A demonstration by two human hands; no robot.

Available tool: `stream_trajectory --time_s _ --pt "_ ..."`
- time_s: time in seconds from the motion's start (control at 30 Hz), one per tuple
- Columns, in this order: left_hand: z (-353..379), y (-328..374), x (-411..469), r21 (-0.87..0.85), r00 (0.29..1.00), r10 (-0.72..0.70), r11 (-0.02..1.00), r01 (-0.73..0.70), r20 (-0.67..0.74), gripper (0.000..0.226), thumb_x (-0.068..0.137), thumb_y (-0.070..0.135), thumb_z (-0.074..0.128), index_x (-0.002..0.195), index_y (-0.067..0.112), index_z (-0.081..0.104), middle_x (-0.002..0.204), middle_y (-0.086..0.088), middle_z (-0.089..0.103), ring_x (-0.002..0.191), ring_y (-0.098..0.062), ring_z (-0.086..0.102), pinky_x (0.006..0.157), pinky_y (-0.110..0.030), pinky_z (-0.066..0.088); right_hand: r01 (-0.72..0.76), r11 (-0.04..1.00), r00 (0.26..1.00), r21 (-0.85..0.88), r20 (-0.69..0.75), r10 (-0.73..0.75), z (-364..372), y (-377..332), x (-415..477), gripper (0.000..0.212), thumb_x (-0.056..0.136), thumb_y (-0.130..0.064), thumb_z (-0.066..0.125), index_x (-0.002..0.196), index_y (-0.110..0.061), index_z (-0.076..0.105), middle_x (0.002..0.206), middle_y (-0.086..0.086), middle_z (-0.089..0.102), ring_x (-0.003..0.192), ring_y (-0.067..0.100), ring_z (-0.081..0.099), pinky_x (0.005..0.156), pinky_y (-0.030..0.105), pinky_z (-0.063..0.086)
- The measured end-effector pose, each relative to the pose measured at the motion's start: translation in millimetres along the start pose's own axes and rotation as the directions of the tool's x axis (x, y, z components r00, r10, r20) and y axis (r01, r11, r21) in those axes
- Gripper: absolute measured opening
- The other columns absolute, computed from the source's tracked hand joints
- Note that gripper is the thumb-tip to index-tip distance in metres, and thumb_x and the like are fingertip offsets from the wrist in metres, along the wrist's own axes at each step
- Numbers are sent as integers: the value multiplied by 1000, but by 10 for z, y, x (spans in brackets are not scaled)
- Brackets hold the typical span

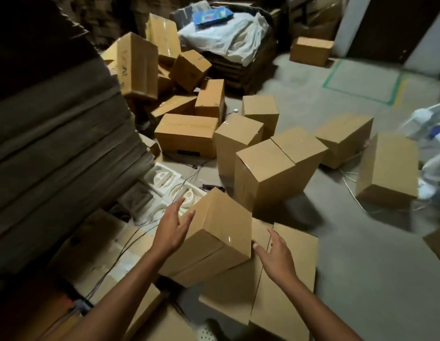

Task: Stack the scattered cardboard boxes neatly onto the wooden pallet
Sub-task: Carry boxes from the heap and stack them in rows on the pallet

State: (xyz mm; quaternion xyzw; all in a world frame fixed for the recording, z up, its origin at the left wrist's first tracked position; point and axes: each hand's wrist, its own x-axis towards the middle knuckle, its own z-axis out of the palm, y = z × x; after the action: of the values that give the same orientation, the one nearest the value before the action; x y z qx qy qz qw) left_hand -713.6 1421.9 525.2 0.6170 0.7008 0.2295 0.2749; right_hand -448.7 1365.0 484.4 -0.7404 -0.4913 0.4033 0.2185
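the left hand (174,227) is reaching forward with its fingers spread wide, fingertips touching the left face of a tilted cardboard box (221,232). the right hand (275,257) is hovering wide open, holding nothing, at the box's near right corner; whether its thumb is touching the cardboard is not clear. the box is leaning on one edge, sitting on flattened cardboard sheets (288,279) that are lying over a grey concrete floor (361,254).

just past it, a taller taped box (275,173) is standing upright, and more boxes are lying scattered around it at all angles. a jumbled pile of boxes (140,65) is leaning together at the back left. white foam inserts (165,178) and thin wires (189,173) are lying to the left of the tilted box, beside a high stack of flattened cardboard (54,143) filling the left side.

at the back, a dark slatted stack that looks like pallets (248,67) is carrying a white plastic sheet (238,38) and a blue package (212,16). a green taped rectangle (361,82) is marking the floor at the far right, and a blurred white fan (430,148) is standing at the right edge.
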Motion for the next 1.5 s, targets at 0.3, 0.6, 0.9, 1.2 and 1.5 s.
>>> stream_trajectory --time_s 0.3,0.6,0.9,1.2,1.5 --pt "801 -642 1549 -3 954 -142 989 148 264 50 100 39 58 142 12 53 147 -11 52 131 -29 51 106 -42 43 -313 944 949 101 1 314 753 197 1420 62 101 -32 60 155 -19 33 152 8 46 132 29 51 95 34 46" --pt "1937 -1420 2066 -240 872 -403 850 469 277 51 96 42 57 136 11 56 135 -12 59 118 -29 58 85 -38 50 -555 813 826 177 226 516 1767 1457 2329 73 93 -59 52 150 -15 40 148 13 49 131 34 51 106 40 44" --pt "1834 -1249 1808 -382 728 -491 630 676 478 49 104 54 38 134 23 61 127 0 67 118 -20 61 103 -43 47 -741 456 669 494 474 573 1694 1268 2058 86 87 -72 55 157 -27 31 162 5 34 145 34 35 113 59 32" --pt "720 -103 1581 -371 753 -518 660 654 406 35 105 47 42 126 23 55 97 -2 57 85 -20 53 76 -34 38 -465 725 883 507 210 420 766 240 1606 94 81 -72 64 152 -19 35 153 7 44 136 32 46 108 46 44" --pt "170 536 1142 -532 804 -388 606 591 452 30 103 49 45 116 31 64 124 3 66 108 -17 64 96 -38 48 -263 855 941 446 -77 330 -291 -419 891 53 93 -61 58 132 -25 56 122 -6 63 107 18 59 95 40 51"
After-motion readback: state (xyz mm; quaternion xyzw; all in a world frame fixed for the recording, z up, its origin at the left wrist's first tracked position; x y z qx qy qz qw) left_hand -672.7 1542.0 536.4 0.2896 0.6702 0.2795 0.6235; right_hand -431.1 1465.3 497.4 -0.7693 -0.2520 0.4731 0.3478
